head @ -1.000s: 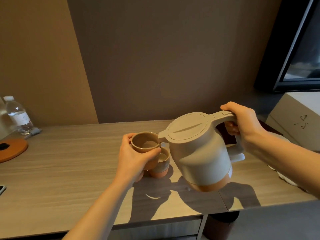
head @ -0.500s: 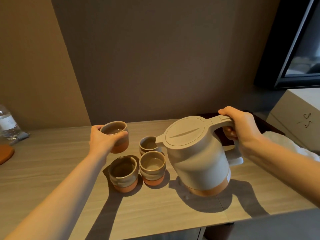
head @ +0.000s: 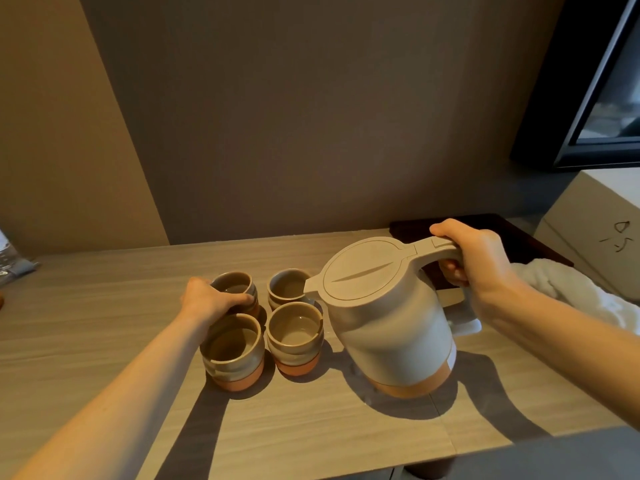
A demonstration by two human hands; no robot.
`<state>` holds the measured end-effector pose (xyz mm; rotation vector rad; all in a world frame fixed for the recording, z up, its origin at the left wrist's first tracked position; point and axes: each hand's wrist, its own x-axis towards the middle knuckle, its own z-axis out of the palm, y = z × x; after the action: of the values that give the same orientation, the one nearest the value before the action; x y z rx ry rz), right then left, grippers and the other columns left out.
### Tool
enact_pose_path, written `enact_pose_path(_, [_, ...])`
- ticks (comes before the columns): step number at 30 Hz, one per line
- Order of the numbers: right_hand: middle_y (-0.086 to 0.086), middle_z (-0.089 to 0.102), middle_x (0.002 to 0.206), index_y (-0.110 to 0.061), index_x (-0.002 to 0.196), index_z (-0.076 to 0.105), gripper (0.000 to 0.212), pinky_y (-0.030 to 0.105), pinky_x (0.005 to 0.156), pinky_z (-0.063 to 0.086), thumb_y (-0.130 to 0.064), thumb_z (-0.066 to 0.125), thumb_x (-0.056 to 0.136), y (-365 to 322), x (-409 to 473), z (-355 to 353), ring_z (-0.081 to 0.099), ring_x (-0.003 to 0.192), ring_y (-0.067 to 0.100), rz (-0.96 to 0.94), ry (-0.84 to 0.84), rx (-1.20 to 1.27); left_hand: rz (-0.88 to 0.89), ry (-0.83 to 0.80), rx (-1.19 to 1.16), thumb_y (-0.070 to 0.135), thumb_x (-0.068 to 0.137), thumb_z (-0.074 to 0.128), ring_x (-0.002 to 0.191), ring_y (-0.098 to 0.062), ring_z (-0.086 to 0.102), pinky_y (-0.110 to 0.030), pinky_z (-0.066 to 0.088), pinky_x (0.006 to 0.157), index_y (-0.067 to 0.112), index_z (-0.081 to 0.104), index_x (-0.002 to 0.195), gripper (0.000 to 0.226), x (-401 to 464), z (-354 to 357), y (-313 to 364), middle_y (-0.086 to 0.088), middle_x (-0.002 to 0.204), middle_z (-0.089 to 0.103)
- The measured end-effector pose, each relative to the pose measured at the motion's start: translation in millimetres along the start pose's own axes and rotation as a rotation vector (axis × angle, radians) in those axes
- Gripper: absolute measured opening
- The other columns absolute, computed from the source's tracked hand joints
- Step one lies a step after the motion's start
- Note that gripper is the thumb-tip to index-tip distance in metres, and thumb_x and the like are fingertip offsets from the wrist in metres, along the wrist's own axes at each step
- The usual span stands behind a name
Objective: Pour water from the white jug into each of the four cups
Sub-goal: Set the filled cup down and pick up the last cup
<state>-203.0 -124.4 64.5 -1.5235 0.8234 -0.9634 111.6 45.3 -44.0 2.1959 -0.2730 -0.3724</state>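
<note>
Matt plastic jug (head: 388, 327), glazed ceramic cups (head: 294, 337), wood-grain tabletop (head: 104, 306).

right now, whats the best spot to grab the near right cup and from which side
Take the near right cup by its side wall, just under the rim, above the terracotta base. It has no handle and stands upright with its mouth open. Come from the near side: the near left cup crowds its left, the far right cup sits behind it, and the white jug in the right hand stands close on its right.
</note>
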Motion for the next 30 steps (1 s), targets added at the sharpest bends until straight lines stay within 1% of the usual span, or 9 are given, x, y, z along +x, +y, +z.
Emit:
enact_pose_path(7, [0.002,0.061,0.057,-0.02,0.047,0.063,0.036,0.029,0.062,0.042,-0.038,0.062,0.078,3,1,-2,0.053,0.063,0.016,-0.009,0.005,-0.019,0.046,-0.04,0.171,0.035,0.053,0.093,0.094,-0.029,0.056,-0.039,0.051,0.071,0.013,0.041,0.116,0.085,-5,2,2,-0.01,0.103,0.053])
enact_pose_path(11, [-0.004,0.055,0.045,-0.021,0.041,0.061,0.04,0.027,0.056,0.039,-0.037,0.061,0.078,6,0,-2,0.047,0.048,0.009,0.005,-0.01,-0.008,0.068,-0.107,0.252,0.039,0.055,0.092,0.104,-0.031,0.056,-0.039,0.051,0.076,0.012,0.038,0.127,0.094,-4,-1,9,-0.014,0.116,0.054])
enact_pose_path(14, [-0.003,0.057,0.047,-0.022,0.042,0.063,0.039,0.028,0.058,0.04,-0.038,0.061,0.078,7,1,-2,0.048,0.049,0.009,0.02,-0.003,-0.003,0.191,-0.078,0.338,0.043,0.059,0.089,0.116,-0.033,0.053,-0.038,0.049,0.08,0.012,0.034,0.137,0.1,-5,6,19,-0.014,0.13,0.052])
enact_pose_path(18, [-0.003,0.058,0.049,-0.022,0.043,0.064,0.038,0.026,0.057,0.041,-0.039,0.061,0.077,8,1,-3,0.049,0.05,0.009,0.007,-0.006,-0.015,0.373,-0.055,0.331,0.057,0.067,0.078,0.13,-0.032,0.043,-0.05,0.036,0.103,0.016,0.036,0.142,0.096,-10,21,33,-0.01,0.143,0.047])
enact_pose_path(20, [-0.006,0.056,0.046,-0.023,0.042,0.064,0.04,0.025,0.056,0.041,-0.038,0.061,0.078,7,1,-3,0.048,0.049,0.008,-0.001,-0.005,-0.03,0.446,-0.057,0.422,0.067,0.067,0.071,0.128,-0.031,0.045,-0.053,0.029,0.107,0.017,0.04,0.14,0.094,-12,30,41,-0.008,0.139,0.05])
enact_pose_path(23, [-0.007,0.056,0.045,-0.023,0.041,0.063,0.04,0.026,0.057,0.04,-0.038,0.061,0.078,5,2,-6,0.048,0.049,0.007,0.007,-0.003,-0.036,0.452,-0.181,0.481,0.072,0.063,0.069,0.1,-0.022,0.059,-0.039,0.051,0.084,0.016,0.047,0.127,0.089,-15,43,51,-0.003,0.113,0.06])
enact_pose_path(25, [-0.007,0.056,0.045,-0.022,0.041,0.063,0.04,0.026,0.057,0.039,-0.038,0.061,0.077,5,3,-10,0.047,0.047,0.006,0.012,0.0,-0.034,0.436,-0.253,0.543,0.07,0.062,0.07,0.082,-0.015,0.059,-0.035,0.054,0.075,0.018,0.052,0.105,0.07,-17,51,56,0.004,0.089,0.06])
enact_pose_path(27, [-0.006,0.057,0.046,-0.022,0.041,0.062,0.04,0.027,0.057,0.039,-0.037,0.061,0.078,5,3,-13,0.048,0.049,0.007,0.008,0.004,-0.035,0.425,-0.282,0.6,0.071,0.061,0.069,0.078,-0.016,0.062,-0.037,0.056,0.078,0.021,0.056,0.092,0.06,-17,55,58,0.003,0.08,0.062])
enact_pose_path(30, [-0.003,0.059,0.051,-0.021,0.044,0.062,0.038,0.027,0.058,0.04,-0.036,0.062,0.079,6,4,-17,0.05,0.053,0.01,-0.002,0.018,-0.036,0.412,-0.307,0.643,0.078,0.046,0.061,0.08,-0.018,0.062,-0.039,0.054,0.082,0.026,0.052,0.08,0.062,-19,56,60,0.002,0.08,0.064])
